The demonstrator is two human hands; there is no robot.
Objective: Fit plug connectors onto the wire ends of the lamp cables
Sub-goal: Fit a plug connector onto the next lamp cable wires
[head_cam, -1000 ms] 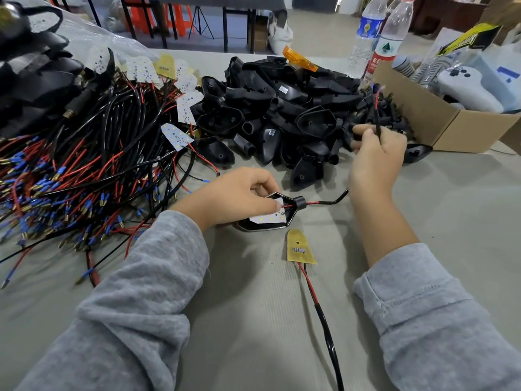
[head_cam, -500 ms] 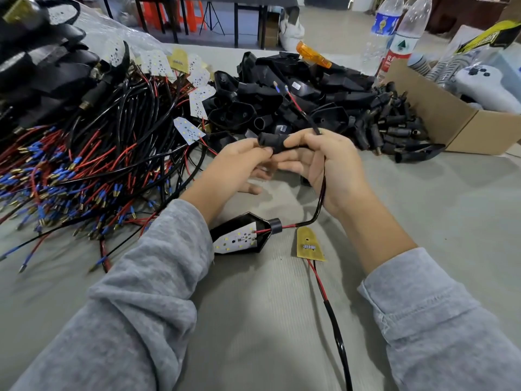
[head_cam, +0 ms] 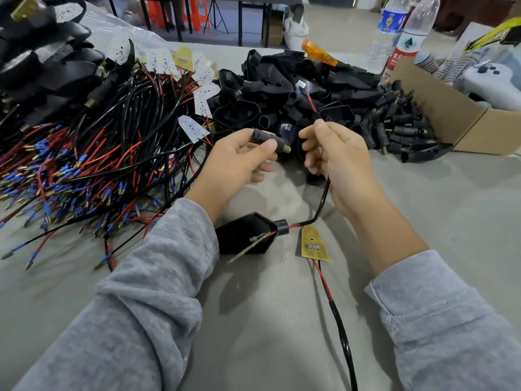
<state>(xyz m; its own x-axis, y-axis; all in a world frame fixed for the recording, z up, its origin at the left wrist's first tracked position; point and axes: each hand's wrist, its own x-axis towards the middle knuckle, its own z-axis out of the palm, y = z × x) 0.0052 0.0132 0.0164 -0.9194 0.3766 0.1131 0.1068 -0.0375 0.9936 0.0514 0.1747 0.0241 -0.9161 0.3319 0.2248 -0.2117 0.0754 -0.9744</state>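
My left hand (head_cam: 239, 156) pinches a black plug connector (head_cam: 269, 140) with a threaded metal tip pointing right. My right hand (head_cam: 335, 156) is closed on a black lamp cable (head_cam: 321, 204); its red wire end (head_cam: 311, 103) sticks up past my fingers. A small gap separates the connector from that hand. The cable drops from my right hand to a black lamp housing (head_cam: 244, 235) lying on the table between my forearms, with a narrow LED board tilted in it. A yellow circuit board (head_cam: 313, 245) with its own red and black cable lies just right of the housing.
A tangle of red and black cables with blue-sleeved ends (head_cam: 84, 170) covers the left. Black housings (head_cam: 287, 88) and loose plug connectors (head_cam: 400, 128) are heaped behind my hands. A cardboard box (head_cam: 451, 114) and water bottles (head_cam: 406, 40) stand at the far right.
My hands, joined around the connector half a second ago, have pulled apart: the left now holds the connector, the right keeps the cable. The lamp housing stays on the table.
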